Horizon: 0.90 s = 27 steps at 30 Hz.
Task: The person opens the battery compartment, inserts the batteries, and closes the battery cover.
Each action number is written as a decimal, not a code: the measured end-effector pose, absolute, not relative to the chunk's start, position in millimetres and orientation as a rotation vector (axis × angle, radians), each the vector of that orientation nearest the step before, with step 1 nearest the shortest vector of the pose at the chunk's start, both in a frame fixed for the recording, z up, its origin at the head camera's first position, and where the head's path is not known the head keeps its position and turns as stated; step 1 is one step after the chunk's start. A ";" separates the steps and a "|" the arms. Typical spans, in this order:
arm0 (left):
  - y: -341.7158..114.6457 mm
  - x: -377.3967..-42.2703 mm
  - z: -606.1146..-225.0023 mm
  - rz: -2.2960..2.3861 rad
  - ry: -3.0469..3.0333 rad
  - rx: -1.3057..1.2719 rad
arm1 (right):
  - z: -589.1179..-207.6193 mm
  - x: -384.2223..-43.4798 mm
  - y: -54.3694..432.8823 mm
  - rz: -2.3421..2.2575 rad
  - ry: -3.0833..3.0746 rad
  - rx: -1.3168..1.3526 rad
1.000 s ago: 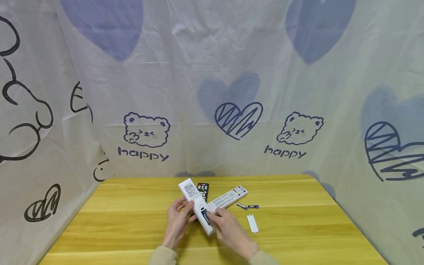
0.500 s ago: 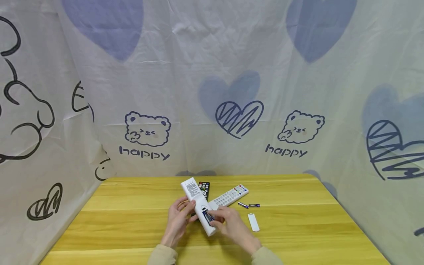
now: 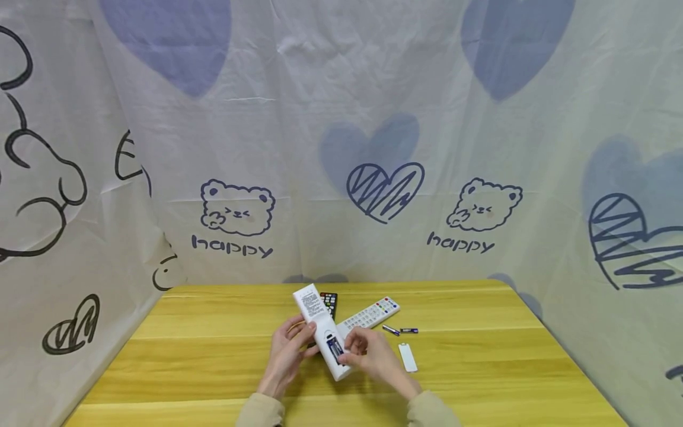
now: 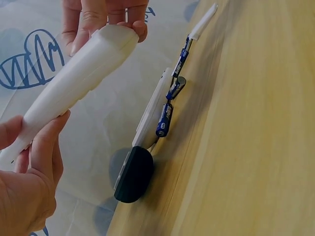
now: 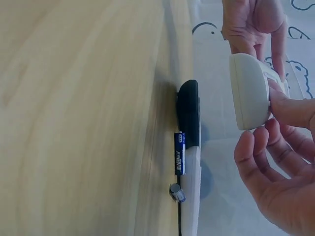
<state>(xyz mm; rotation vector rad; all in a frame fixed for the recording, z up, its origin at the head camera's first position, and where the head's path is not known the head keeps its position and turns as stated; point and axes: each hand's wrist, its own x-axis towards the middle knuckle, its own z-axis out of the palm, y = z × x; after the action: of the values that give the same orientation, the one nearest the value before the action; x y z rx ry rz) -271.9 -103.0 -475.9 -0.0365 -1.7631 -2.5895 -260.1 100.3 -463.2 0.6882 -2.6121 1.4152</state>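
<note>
OK, you've got the white remote [image 3: 322, 329] up off the table [image 3: 480, 367], back side up and tilted, approx. mid-table, w/ its batt. compartment [image 3: 335, 350] uncovered. Your L hand [image 3: 287, 351] grips its left edge, thumb on the back, fingers curled under. Your R hand [image 3: 373, 357] pinches the lower end btwn thumb and bent fingers, right next to the compartment; dark blue shapes show inside, prob. batts. Behind it, partly hidden, lie a black remote [image 3: 332, 303] and a 2nd white remote [image 3: 370, 316], buttons up; can't tell from the head cam if they touch. Just right of the 2nd one: two loose batts [image 3: 409, 331]. Nearer you is a white batt. cover [image 3: 408, 357], well apart from the remotes. Your R wrist cam also shows blue batts [image 5: 179, 153] beside the remotes; can't tell if same ones.
</note>
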 end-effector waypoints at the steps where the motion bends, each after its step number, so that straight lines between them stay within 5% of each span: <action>1: -102.9 -271.7 -475.4 -2.592 -1.759 -0.034 | -463.1 -260.2 100.6 1.423 -2.610 0.694; 27: -102.0 -268.4 -476.4 -2.595 -1.748 -0.060 | -464.6 -261.3 105.8 1.747 -2.621 0.720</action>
<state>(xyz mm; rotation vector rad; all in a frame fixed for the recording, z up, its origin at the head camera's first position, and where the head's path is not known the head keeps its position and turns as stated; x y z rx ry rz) -268.4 -102.0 -476.4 -0.0595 -1.7485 -2.5952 -261.3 105.8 -464.6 0.7195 -2.6210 1.7472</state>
